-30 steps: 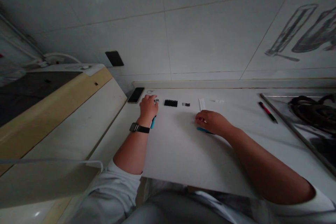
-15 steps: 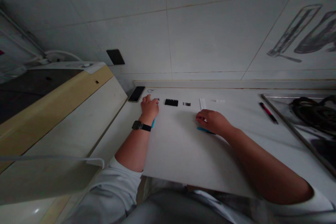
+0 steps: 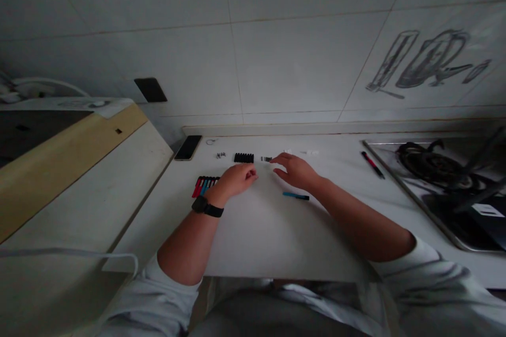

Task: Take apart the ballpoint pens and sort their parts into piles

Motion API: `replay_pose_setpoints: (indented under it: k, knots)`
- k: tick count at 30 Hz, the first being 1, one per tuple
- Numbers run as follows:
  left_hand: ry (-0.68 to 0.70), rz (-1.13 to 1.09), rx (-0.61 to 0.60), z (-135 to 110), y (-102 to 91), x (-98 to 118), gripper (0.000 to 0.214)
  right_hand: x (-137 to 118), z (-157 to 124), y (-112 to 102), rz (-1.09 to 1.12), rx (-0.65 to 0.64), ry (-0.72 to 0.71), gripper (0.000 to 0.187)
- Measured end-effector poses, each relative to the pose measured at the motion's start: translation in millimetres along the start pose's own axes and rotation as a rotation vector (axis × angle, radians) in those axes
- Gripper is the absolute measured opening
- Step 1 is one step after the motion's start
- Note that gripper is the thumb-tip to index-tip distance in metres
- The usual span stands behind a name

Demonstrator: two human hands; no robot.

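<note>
My left hand (image 3: 238, 179) is above the white counter with its fingers pinched together. Whatever lies between the fingertips is too small to make out. Just beyond it is a row of black caps or similar small black parts (image 3: 244, 158). My right hand (image 3: 295, 170) reaches in from the right, thumb and fingers apart, its fingertips beside a few small dark clip-like pieces (image 3: 265, 159). Below the right hand lies a blue pen part with a dark end (image 3: 295, 196). Red and blue pen parts (image 3: 201, 186) lie in a row, partly hidden behind my left hand and wrist.
Small metal pieces (image 3: 221, 155) and a ring (image 3: 211, 142) lie toward the back, near a phone (image 3: 188, 147). Small clear or white parts (image 3: 310, 152) are at the back right. A red and black pen (image 3: 372, 165) lies beside a gas stove (image 3: 419, 195). A white cabinet (image 3: 130, 168) borders the left.
My left hand has moved right, away from the small metal pieces, uncovering the red and blue pen parts. My right hand has shifted left and spread its fingers. The view has turned right.
</note>
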State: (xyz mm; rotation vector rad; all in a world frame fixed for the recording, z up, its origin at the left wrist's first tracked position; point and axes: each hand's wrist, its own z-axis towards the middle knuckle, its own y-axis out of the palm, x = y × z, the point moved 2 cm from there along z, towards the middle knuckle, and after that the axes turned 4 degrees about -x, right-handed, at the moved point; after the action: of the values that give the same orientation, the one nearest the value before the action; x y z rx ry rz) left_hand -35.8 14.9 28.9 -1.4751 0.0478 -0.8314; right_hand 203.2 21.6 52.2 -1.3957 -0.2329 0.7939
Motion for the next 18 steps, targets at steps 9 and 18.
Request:
replay_pose_setpoints:
  k: [9, 18]
  knots:
    - [-0.066, 0.045, 0.010, 0.6, -6.1, -6.7, 0.009, 1.4, 70.7, 36.0, -0.214, -0.112, -0.032, 0.048]
    - [-0.120, 0.096, 0.184, -1.0, -13.6, -13.3, 0.005, 8.3, 85.1, 41.9, -0.256, -0.095, -0.073, 0.037]
